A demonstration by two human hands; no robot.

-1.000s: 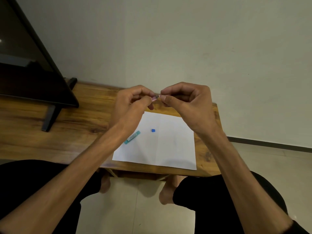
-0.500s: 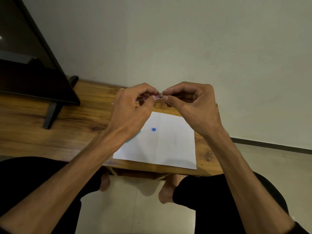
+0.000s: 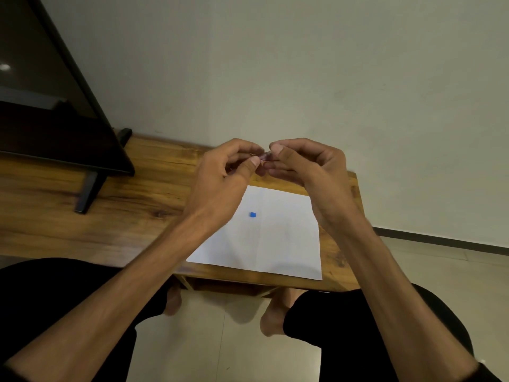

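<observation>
left hand point(image 3: 228, 172) thumb and fingers pinch small pinkish translucent object point(image 3: 264, 156) | right hand point(image 3: 305, 164) pinches its other end | held above white paper sheet point(image 3: 286, 244) | small blue square piece point(image 3: 252, 214) on sheet | wooden table point(image 3: 110, 216)

The held piece point(image 3: 264, 157) above the paper's point(image 3: 289, 238) far edge, block point(image 3: 252, 214) on the paper — screen point(image 3: 55, 119) stands left

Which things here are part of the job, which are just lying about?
In the job: left hand, right hand, both pinching the small pinkish piece; probably the blue bit on the white sheet below.
Lying about: dark screen on its stand, wooden table.
</observation>
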